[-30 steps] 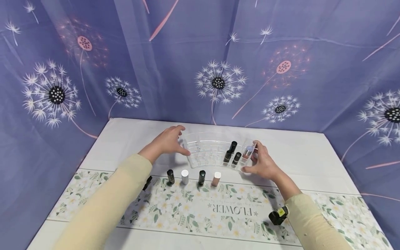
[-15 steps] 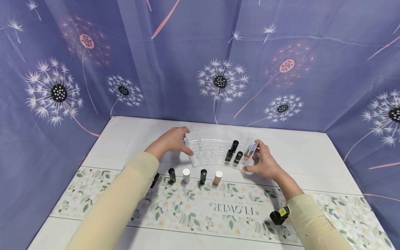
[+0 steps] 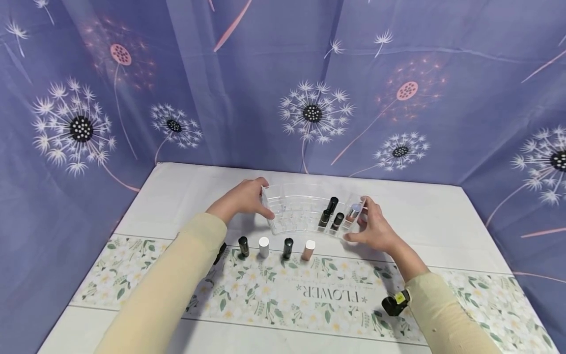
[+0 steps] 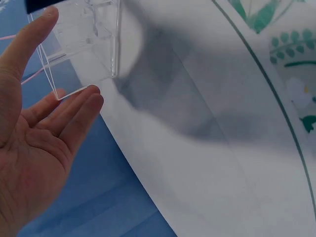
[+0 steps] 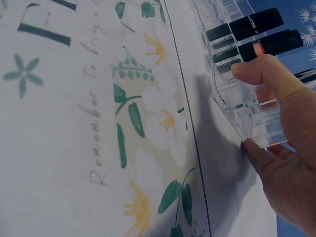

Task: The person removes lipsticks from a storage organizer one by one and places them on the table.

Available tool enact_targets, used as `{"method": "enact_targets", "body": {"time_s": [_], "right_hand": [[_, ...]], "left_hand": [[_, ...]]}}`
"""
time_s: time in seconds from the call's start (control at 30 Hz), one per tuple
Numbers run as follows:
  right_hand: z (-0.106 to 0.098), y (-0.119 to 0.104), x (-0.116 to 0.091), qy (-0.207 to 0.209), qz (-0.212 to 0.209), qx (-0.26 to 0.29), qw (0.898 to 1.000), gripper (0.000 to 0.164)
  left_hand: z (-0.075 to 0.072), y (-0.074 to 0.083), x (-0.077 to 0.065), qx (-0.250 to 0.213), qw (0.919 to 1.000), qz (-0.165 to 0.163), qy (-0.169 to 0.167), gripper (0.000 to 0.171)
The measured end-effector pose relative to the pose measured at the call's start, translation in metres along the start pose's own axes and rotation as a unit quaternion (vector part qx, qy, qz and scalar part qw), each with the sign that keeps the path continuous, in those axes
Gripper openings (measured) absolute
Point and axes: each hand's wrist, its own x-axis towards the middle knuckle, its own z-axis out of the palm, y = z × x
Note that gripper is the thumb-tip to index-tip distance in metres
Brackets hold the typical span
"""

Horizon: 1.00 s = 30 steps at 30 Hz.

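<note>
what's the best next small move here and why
Perhaps free the left hand from the clear organizer and pick up the white tube, with the right hand steadying the other end: that tube stands outside, in front of the organizer's left part, which looks vacant, while the dark tubes inside sit toward the right.
</note>
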Motion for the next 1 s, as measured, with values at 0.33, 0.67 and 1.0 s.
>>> {"method": "enact_targets", "body": {"time_s": [0.33,0.67,1.0], "right_hand": [[-0.003,-0.002,0.000,0.000,-0.004,0.009,1.000,0.106],[0.000,-0.004,0.000,0.001,-0.008,0.005,1.000,0.111],[0.001,-0.003,0.001,0.003,-0.011,0.010,1.000,0.107]], "left_hand": [[0.002,0.001,0.001,0.005,1.0000,-0.002,0.008,0.096],[0.007,0.002,-0.001,0.003,0.9998,-0.003,0.020,0.098],[0.011,0.001,0.002,0.004,0.9995,-0.011,0.029,0.098]]}}
